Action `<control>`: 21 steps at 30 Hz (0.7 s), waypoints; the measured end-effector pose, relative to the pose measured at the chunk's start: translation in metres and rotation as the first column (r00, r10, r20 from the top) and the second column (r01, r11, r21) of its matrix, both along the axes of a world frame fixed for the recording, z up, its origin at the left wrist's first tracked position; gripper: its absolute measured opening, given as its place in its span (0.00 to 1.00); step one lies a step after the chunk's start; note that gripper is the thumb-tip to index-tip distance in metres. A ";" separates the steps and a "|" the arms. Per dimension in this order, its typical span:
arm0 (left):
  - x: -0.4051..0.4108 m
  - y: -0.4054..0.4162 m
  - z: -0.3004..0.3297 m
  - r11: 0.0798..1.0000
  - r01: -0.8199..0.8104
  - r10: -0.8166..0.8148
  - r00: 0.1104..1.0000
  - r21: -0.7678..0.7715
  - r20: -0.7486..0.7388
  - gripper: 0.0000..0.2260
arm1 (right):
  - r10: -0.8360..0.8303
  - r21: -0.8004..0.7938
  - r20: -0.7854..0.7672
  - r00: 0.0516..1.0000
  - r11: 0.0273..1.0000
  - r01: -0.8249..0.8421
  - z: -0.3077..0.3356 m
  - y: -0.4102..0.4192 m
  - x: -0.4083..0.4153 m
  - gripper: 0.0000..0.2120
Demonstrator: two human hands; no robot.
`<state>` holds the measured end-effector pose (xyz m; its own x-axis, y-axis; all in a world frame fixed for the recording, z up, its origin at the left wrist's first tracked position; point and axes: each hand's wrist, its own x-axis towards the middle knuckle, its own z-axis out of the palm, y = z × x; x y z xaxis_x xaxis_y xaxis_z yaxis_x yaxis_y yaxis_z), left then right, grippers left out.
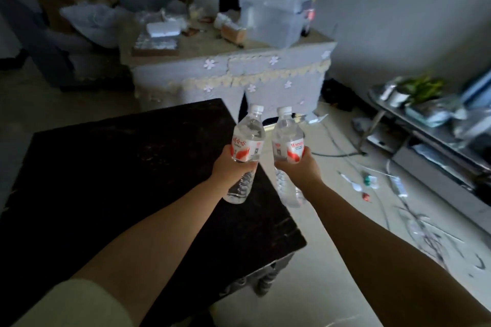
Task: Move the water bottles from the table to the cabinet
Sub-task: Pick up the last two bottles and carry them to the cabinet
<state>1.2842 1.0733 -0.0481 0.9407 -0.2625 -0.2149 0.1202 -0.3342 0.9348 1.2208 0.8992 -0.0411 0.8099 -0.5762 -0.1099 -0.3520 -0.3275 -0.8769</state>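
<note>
L grip round clear bottle; R grip round 2nd bottle, white caps.

Count: 2 water bottles, left bottle and right bottle, each w/ 1 white cap and 1 red-and-white label, both clear. 2 hands: left hand grips one, right hand grips the other, so 1 bottle per hand. 1 dark table under the left arm. 1 cloth-covered cabinet beyond it, w/ a stack of clear plastic bins on top (approx 3, too blurred to be sure). 1 low shelf unit at right carrying 1 potted plant. Small scraps on the floor: too many and too blurred to count.
</note>
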 end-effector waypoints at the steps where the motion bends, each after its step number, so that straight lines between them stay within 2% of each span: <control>1: 0.000 -0.011 0.003 1.000 0.029 -0.029 1.000 -0.002 0.002 0.30 | -0.031 0.002 0.003 1.000 1.000 0.031 0.003 -0.009 -0.007 0.26; 7: 0.003 -0.082 0.016 0.967 0.255 -0.254 0.967 -0.012 0.031 0.32 | -0.268 0.058 0.046 0.962 0.962 0.266 0.018 -0.055 -0.055 0.24; 12: -0.011 -0.139 0.028 0.885 0.463 -0.465 0.884 0.038 0.057 0.30 | -0.446 0.068 0.047 0.894 0.894 0.443 0.025 -0.082 -0.103 0.25; 14: -0.027 -0.164 0.032 0.826 0.561 -0.564 0.822 0.055 0.080 0.27 | -0.534 0.075 0.045 0.844 0.844 0.530 0.025 -0.091 -0.129 0.26; 21: -0.117 -0.249 0.034 0.582 0.810 -0.813 0.576 0.079 0.083 0.27 | -0.783 0.064 0.037 0.620 0.621 0.781 0.023 -0.116 -0.243 0.26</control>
